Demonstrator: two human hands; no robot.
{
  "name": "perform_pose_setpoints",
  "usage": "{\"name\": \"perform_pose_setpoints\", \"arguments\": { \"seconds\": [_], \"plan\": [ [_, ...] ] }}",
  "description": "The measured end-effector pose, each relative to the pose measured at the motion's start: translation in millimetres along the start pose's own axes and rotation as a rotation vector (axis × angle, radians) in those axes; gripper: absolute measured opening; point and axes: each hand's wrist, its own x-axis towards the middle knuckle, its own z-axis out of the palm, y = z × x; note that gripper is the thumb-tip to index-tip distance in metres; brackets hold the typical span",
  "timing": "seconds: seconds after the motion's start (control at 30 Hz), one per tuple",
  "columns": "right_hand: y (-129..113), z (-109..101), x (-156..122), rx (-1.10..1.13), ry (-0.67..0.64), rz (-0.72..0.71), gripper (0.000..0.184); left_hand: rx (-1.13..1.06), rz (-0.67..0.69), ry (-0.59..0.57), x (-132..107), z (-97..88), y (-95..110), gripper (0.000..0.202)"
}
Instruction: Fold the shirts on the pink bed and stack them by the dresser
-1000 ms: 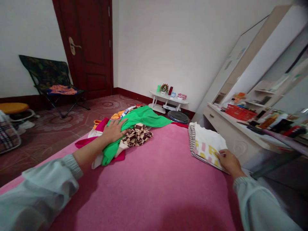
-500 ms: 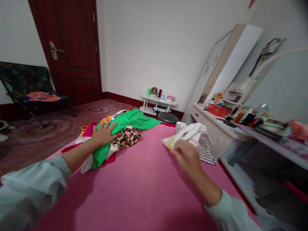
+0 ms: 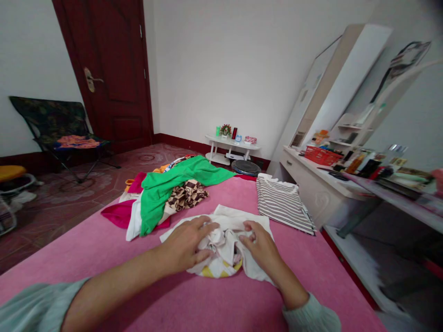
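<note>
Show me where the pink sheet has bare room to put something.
The sheet is bare between the green cloth and striped shirt, and between the forearms. Crowded: the pile at left, and the white shirt with left hand and right hand at it.

Soft, slightly dim indoor light, pale wall (image 3: 221, 69) brightest, diffuse shadows along the near side of the pink cloth (image 3: 194, 306), door (image 3: 114, 69) slanted by wide-angle distortion, upper-right corner darkened.
</note>
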Motion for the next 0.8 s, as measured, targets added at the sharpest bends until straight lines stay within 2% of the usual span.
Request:
{"name": "perform_pose_setpoints", "arguments": {
  "seconds": [0.07,0.13,0.2,0.23,0.33,0.4,0.43,0.5,0.57,0.6,0.7,0.77,0.8],
  "plan": [
    [10.9,9.0,-3.4,-0.057,-0.064,0.020,0.030,-0.094,-0.039,0.014,-3.9,1.4,-10.5,0.040],
    [11.5,10.4,-5.8,-0.103,-0.107,0.028,0.015,-0.258,-0.065,0.039,-6.1,-4.8,-21.5,0.022],
    [7.4,6.7,-6.5,-0.106,-0.116,0.054,0.006,-0.433,-0.151,0.131,-8.1,-17.1,-33.3,0.025],
    [5.1,4.3,-6.9,-0.095,-0.105,0.072,0.007,-0.505,-0.219,0.226,-9.4,-25.0,-40.2,0.026],
    [-0.4,0.1,-10.5,-0.069,-0.116,0.042,0.024,-0.615,-0.420,0.657,-16.8,-51.8,-66.5,0.029],
    [-2.8,0.2,-13.3,-0.095,-0.157,-0.029,0.021,-0.620,-0.490,0.899,-25.0,-68.7,-88.1,0.030],
    [-3.6,0.1,-13.9,-0.111,-0.170,-0.058,0.014,-0.618,-0.514,0.979,-29.9,-75.7,-99.2,0.031],
    [-3.6,-3.9,-11.9,-0.113,-0.140,-0.057,0.005,-0.638,-0.557,1.053,-40.4,-85.6,-119.8,0.034],
    [-0.3,-16.7,-6.0,-0.022,0.003,0.003,0.009,-0.683,-0.613,1.098,-50.9,-89.8,-135.4,0.039],
    [2.8,-27.0,-2.4,0.059,0.132,0.058,0.011,-0.707,-0.646,1.118,-55.9,-90.1,-140.4,0.041],
    [15.4,-67.4,6.8,0.370,0.658,0.280,0.026,-0.743,-0.693,1.146,-69.6,-87.8,-142.0,0.041],
    [23.6,-93.7,9.5,0.532,0.910,0.365,0.035,-0.765,-0.695,1.068,-76.3,-87.2,-133.1,0.039],
    [26.9,-104.0,9.7,0.589,0.977,0.383,0.037,-0.798,-0.699,0.947,-78.2,-87.9,-126.5,0.038]
  ]
}}
